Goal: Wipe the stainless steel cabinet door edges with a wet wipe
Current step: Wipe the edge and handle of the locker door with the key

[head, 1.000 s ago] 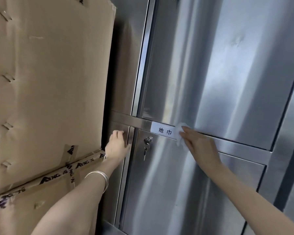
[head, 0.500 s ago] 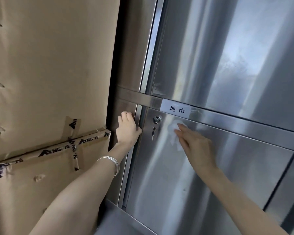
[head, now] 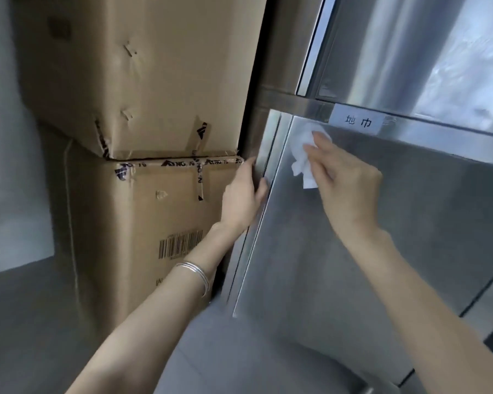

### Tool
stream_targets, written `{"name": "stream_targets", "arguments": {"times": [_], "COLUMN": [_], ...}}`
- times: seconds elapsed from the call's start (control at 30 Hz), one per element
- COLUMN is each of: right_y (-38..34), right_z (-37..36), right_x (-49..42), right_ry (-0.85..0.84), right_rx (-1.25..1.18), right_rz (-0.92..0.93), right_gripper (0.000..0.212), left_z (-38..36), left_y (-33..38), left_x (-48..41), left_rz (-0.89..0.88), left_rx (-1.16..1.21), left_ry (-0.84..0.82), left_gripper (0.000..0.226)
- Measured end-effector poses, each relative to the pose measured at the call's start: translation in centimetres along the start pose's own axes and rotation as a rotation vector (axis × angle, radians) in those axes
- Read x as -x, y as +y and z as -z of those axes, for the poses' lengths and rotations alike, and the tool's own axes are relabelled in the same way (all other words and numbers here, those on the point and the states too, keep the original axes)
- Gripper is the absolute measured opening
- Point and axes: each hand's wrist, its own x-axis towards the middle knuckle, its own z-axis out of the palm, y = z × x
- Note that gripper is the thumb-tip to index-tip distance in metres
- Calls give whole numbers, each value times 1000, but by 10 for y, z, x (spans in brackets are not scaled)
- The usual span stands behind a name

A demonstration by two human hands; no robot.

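The stainless steel cabinet's lower door (head: 353, 251) fills the right half of the view, with its left edge (head: 271, 155) standing slightly out from the frame. My right hand (head: 345, 186) presses a crumpled white wet wipe (head: 303, 155) flat against the door's top left corner with extended fingers. My left hand (head: 244, 194), a silver bangle on its wrist, grips the door's left edge, fingers behind the edge and thumb in front. A white label (head: 357, 122) with two characters sits on the crossbar above the door. The door's lock is hidden.
Two stacked cardboard boxes, upper (head: 154, 75) and lower (head: 160, 223), stand tight against the cabinet's left side. Another steel door (head: 410, 52) sits above the crossbar. Grey floor (head: 26, 322) lies at lower left, and a pale wall is behind the boxes.
My right hand slid the wipe left from the crossbar label to the lower door's top left corner. My left hand shifted from the frame onto the door's edge. The view dropped lower.
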Motion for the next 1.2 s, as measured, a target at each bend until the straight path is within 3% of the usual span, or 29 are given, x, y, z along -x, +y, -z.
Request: {"name": "stream_targets", "arguments": {"times": [0.13,0.23,0.37,0.53,0.63,0.77,0.93,1.2], "right_y": [-38,-56,-62,-66,-71,-80,-82,-74], "right_z": [-6,-17,-22,-21,-20,-13,-5,-12], "right_x": [25,44,27,25,65,68,8,70], "right_ry": [132,155,210,217,239,267,336,248], "right_rx": [-110,-86,-6,18,32,18,-32,42], "right_rz": [-61,36,144,91,79,57,-23,122], "right_gripper": [20,21,24,26,24,23,27,36], "left_z": [18,24,26,29,33,40,45,46], "left_y": [-25,-29,-16,-15,-11,-6,-2,3], "left_x": [83,123,146,155,164,173,176,172], "left_rz": [21,34,1,46,58,53,32,66], "left_rx": [91,212,258,236,212,214,201,269], "left_ry": [-110,-102,-7,58,58,42,41,25], "left_gripper": [38,15,32,50,42,56,39,37]}}
